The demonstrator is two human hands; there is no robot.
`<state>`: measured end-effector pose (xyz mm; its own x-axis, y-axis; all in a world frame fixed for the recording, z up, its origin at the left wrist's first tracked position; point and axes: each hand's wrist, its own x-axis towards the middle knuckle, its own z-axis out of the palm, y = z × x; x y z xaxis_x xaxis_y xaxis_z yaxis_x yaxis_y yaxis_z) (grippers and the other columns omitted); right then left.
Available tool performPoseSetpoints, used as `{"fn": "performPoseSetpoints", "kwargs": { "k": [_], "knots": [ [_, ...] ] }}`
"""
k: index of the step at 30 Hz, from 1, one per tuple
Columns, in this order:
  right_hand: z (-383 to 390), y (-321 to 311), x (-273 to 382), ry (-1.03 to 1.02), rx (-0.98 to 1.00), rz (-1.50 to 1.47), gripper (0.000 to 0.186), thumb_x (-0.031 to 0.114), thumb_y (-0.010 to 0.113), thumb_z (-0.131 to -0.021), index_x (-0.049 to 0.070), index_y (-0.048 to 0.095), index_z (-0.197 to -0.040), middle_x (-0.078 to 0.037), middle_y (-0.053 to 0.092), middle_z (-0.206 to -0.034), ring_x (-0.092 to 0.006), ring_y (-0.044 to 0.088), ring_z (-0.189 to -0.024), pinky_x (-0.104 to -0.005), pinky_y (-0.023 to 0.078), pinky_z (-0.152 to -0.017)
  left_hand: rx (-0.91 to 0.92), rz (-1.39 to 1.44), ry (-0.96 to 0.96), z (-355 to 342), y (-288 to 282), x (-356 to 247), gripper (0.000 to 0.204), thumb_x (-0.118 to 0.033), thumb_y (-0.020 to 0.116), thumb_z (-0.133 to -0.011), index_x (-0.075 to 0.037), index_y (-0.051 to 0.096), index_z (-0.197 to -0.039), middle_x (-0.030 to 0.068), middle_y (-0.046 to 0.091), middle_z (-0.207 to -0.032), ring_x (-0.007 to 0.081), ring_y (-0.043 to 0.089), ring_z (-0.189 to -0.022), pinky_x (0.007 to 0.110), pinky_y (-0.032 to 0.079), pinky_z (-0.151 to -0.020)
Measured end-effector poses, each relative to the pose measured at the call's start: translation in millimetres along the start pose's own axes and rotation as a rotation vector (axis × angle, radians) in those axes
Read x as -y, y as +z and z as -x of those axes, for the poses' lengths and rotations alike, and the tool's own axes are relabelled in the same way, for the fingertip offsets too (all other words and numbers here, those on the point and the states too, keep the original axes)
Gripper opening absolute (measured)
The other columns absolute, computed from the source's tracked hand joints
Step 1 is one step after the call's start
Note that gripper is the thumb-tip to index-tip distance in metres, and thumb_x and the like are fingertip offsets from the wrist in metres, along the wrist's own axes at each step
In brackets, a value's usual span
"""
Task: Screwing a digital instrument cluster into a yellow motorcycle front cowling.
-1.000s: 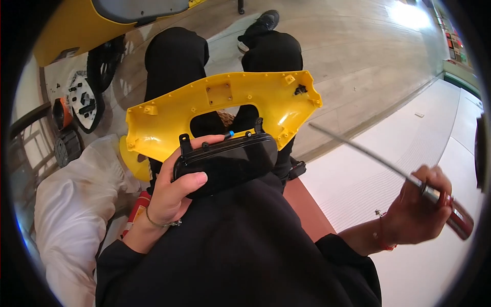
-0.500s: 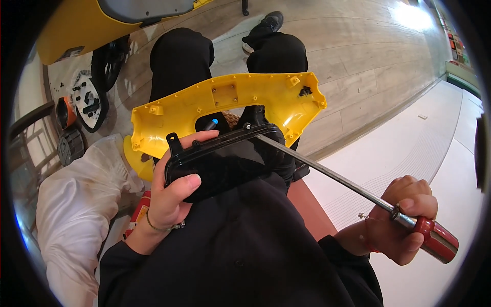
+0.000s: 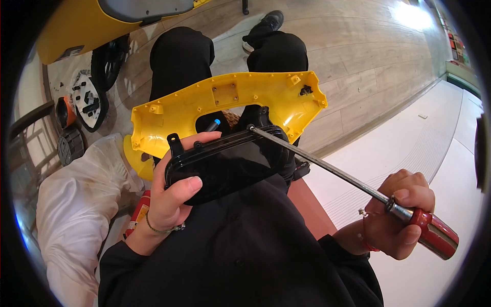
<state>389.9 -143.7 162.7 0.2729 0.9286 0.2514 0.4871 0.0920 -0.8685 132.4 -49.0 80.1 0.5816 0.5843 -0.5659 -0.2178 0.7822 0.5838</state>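
Observation:
My left hand grips a glossy black oblong housing with mounting tabs along its top edge; a small blue-tipped connector sticks up behind it. At the lower right my right hand holds a long screwdriver by its red-handled end, the shaft slanting up-left so its tip meets a small fastener on the housing's top edge. Behind the housing a yellow plastic shell, inner side up with posts and a central opening, lies across my black-trousered legs.
A yellow body panel is at upper left. Beside it on the left lie a black wheel, a white-and-black part, an orange piece and white cloth. A red cylinder is partly hidden. A white board fills the right.
The screwdriver swung left from above the white board, its tip reaching the housing's top fastener. My right hand moved slightly left. The housing in my left hand shifted a little.

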Motion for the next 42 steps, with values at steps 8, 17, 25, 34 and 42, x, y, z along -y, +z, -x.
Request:
{"fn": "performPoseSetpoints", "kwargs": {
  "k": [8, 17, 25, 34, 42],
  "knots": [
    [1, 7, 7, 0.066, -0.107, 0.024, 0.044, 0.048, 0.055, -0.084, 0.004, 0.056, -0.084, -0.003, 0.044, -0.064, -0.009, 0.035, -0.048, -0.0243, 0.028, -0.045, 0.0, -0.006, 0.001, -1, 0, 1, 0.064, -0.015, 0.059, -0.073, 0.006, 0.043, -0.132, 0.013, 0.058, -0.12, 0.017, 0.057, -0.11, 0.029, 0.041, -0.099],
    [-9, -2, 5, 0.032, 0.028, -0.105, 0.052, 0.047, 0.07, -0.079, 0.007, 0.044, -0.101, -0.006, 0.051, -0.065, -0.0103, 0.045, -0.047, -0.0195, 0.034, -0.044, 0.0, -0.07, 0.014, -1, -2, 1, 0.062, -0.013, 0.059, -0.073, 0.005, 0.045, -0.131, 0.014, 0.058, -0.121, 0.018, 0.056, -0.112, 0.029, 0.039, -0.101],
    [0, -30, 11, 0.125, 0.08, -0.01, 0.088, 0.081, 0.054, -0.069, 0.002, 0.048, -0.109, -0.006, 0.049, -0.065, -0.0116, 0.045, -0.047, -0.0204, 0.034, -0.042, -0.048, -0.098, 0.045, -1, 0, 1, 0.058, -0.008, 0.057, -0.074, 0.005, 0.047, -0.13, 0.0135, 0.059, -0.121, 0.0182, 0.057, -0.111, 0.029, 0.04, -0.101],
    [11, -48, 12, 0.012, -0.29, 0.136, 0.054, 0.044, 0.06, -0.083, 0.002, 0.049, -0.115, -0.009, 0.052, -0.078, -0.0159, 0.047, -0.065, -0.024, 0.043, -0.057, -0.045, -0.15, 0.079, -3, -2, 0, 0.057, -0.008, 0.058, -0.076, 0.004, 0.047, -0.13, 0.0105, 0.059, -0.118, 0.0147, 0.057, -0.107, 0.027, 0.041, -0.097],
    [-5, -32, 18, -0.038, -0.151, 0.523, 0.049, 0.044, 0.058, -0.086, 0.003, 0.05, -0.112, -0.009, 0.052, -0.068, -0.014, 0.043, -0.057, -0.0242, 0.035, -0.054, -0.087, -0.22, 0.122, -5, -5, -1, 0.053, -0.009, 0.057, -0.077, 0.003, 0.049, -0.129, 0.0064, 0.06, -0.113, 0.0097, 0.057, -0.1, 0.023, 0.043, -0.092]
  ]
}}
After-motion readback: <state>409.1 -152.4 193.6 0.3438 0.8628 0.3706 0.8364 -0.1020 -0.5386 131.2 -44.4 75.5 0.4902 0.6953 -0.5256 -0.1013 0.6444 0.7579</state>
